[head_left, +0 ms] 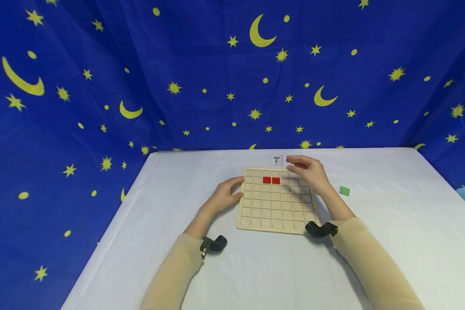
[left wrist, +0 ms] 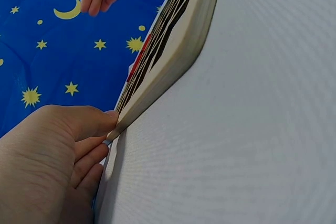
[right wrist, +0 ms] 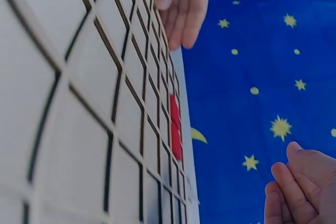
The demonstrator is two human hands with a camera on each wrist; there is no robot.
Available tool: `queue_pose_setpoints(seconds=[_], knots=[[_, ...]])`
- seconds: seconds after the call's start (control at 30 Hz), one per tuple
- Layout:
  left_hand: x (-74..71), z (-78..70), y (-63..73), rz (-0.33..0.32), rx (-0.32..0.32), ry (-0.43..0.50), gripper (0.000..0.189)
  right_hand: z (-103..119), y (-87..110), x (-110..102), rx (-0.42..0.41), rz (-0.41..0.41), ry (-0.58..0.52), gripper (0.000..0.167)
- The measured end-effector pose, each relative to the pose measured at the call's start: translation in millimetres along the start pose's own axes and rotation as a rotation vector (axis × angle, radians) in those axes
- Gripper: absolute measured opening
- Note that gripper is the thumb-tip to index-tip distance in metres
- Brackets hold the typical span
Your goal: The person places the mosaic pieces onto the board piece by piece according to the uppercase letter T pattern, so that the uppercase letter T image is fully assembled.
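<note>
A light wooden grid board lies flat on the table, with two red tiles side by side in cells of its second row from the top. My left hand touches the board's left edge, thumb and fingertips spread along it. Above the board's upper right part hovers my right hand, fingers extended and nothing held in them. The right wrist view shows its fingertips apart from the board. Just left of that hand, behind the board, lies a small printed card with a coloured T-shaped pattern on a grid.
One green tile rests on the white tablecloth to the right of the board. A blue curtain with yellow moons and stars encloses the table at the back and sides. Black wrist cameras sit at both sleeve cuffs.
</note>
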State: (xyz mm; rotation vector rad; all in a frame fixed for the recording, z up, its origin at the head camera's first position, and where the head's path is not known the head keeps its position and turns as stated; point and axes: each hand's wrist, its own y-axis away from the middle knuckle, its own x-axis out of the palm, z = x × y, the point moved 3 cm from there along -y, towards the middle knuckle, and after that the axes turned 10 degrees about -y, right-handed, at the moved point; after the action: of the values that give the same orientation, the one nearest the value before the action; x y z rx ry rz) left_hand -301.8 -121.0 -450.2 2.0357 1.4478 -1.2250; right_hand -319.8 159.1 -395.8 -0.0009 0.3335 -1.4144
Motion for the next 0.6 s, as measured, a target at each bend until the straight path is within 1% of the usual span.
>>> queue_pose_setpoints(seconds=[0.2,0.43,0.5,0.6], knots=[[0.0,1.5,1.2,0.003,-0.015,-0.003,0.054,-2,1.0,-19,-0.002,-0.029,0.03,0.047],[1.7,2.4,1.6,0.0,-0.004,-0.002,0.054,-10,8.4,-46,0.043,-0.101,0.058,0.048],[1.5,1.8,1.7,-0.001,-0.003,0.001,0.055,-15,11.6,-56,0.037,-0.111,0.074,0.05],[0.5,0.9,1.8,-0.004,0.0,0.008,0.054,-35,12.2,-73,0.027,-0.134,0.08,0.05]])
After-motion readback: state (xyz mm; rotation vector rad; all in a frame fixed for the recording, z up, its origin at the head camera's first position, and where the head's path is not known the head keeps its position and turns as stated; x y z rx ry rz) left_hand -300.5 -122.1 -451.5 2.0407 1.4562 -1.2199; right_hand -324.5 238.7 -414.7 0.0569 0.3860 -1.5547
